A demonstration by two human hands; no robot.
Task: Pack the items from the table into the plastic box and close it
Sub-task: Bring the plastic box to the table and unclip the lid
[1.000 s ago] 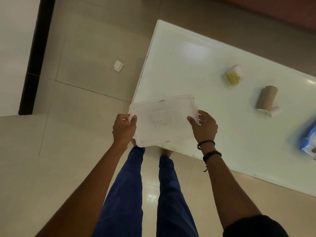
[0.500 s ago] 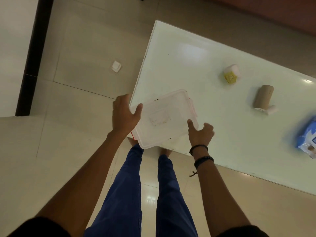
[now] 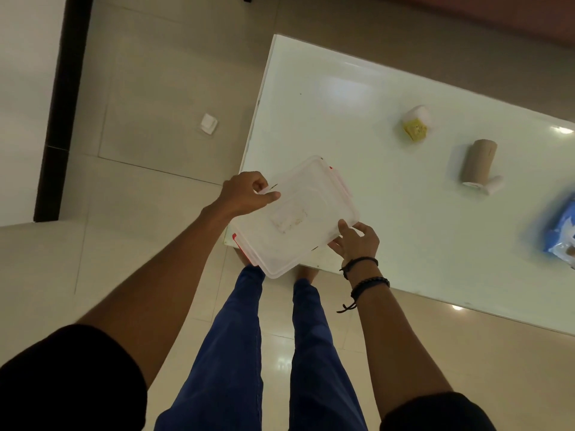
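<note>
The clear plastic box (image 3: 295,216), lid on and with red clips, sits turned at an angle on the near left corner of the white table (image 3: 357,144), partly overhanging the edge. My left hand (image 3: 245,194) pinches a clip on the box's far left edge. My right hand (image 3: 354,241) holds its near right edge, fingers under the rim. Farther right on the table lie a white and yellow roll (image 3: 417,126), a brown bandage roll (image 3: 477,163) with a small white piece (image 3: 494,185) beside it, and a blue packet (image 3: 563,231) at the right frame edge.
A small white object (image 3: 209,123) lies on the tiled floor left of the table. A dark vertical strip (image 3: 62,104) runs along the wall at far left. My legs in blue trousers (image 3: 264,353) stand at the table's near corner.
The box has rotated clockwise on the corner. My left hand moved from its left side to a pinch on the far left clip; my right hand slid to the near right edge.
</note>
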